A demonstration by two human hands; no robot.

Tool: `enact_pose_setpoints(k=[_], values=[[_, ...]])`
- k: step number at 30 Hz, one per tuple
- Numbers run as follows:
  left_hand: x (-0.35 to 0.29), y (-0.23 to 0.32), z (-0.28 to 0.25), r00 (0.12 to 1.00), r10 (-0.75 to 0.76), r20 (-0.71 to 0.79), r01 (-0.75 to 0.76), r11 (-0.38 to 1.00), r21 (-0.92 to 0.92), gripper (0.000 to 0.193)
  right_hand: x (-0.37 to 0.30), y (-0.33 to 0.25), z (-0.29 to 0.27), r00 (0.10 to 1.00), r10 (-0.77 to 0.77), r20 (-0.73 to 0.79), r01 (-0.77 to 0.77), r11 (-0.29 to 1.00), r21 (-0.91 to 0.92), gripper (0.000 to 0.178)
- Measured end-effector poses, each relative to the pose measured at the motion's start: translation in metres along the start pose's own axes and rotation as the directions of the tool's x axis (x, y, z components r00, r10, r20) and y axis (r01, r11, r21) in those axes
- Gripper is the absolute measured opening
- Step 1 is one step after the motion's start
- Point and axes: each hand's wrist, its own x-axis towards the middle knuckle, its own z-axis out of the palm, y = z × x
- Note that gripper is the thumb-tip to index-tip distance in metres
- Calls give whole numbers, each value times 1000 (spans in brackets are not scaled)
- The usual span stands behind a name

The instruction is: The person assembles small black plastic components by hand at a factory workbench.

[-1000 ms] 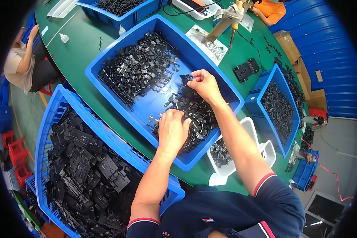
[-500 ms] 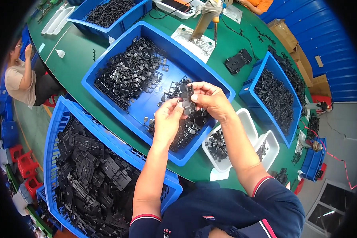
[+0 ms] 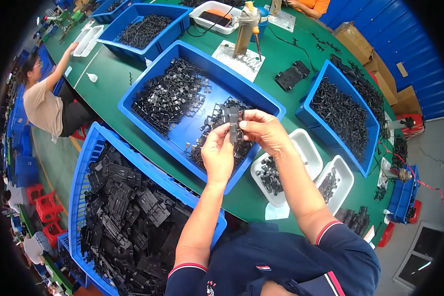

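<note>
A black molded plastic part (image 3: 233, 124) is held up between my two hands. My left hand (image 3: 218, 151) pinches its left side, and my right hand (image 3: 264, 130) grips its right edge with thumb and fingers. Both hands are above the right end of a large blue tub (image 3: 155, 66). Small black plastic pieces (image 3: 170, 93) are heaped in the tub's left half. Another pile of black pieces lies beneath my hands, partly hidden by them.
Left of me, a blue slatted crate (image 3: 91, 148) is full of flat black parts. White trays (image 3: 308, 143) of small pieces stand by my right forearm, near another blue bin (image 3: 341, 74). Beyond the tub stands a taped post (image 3: 243, 37). A co-worker (image 3: 49, 103) sits at far left.
My view has shifted slightly. The black part has turned to a narrower side, still in both hands. The co-worker at left has stretched an arm toward a white tray.
</note>
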Motion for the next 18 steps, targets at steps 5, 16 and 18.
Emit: enact_pose_setpoints(k=[5,16,18], values=[[-18,18,4,996,-17,87,11,997,71,32,-21,-9,-6,999,-22,27,26,990,-139,26],[-50,47,13,979,171,108,-202,812,547,50,-64,-21,-16,981,-36,193,96,944,-314,22],[-55,46,16,977,165,133,-211,814,541,49,-76,-21,-13,981,-69,179,122,944,-306,23]])
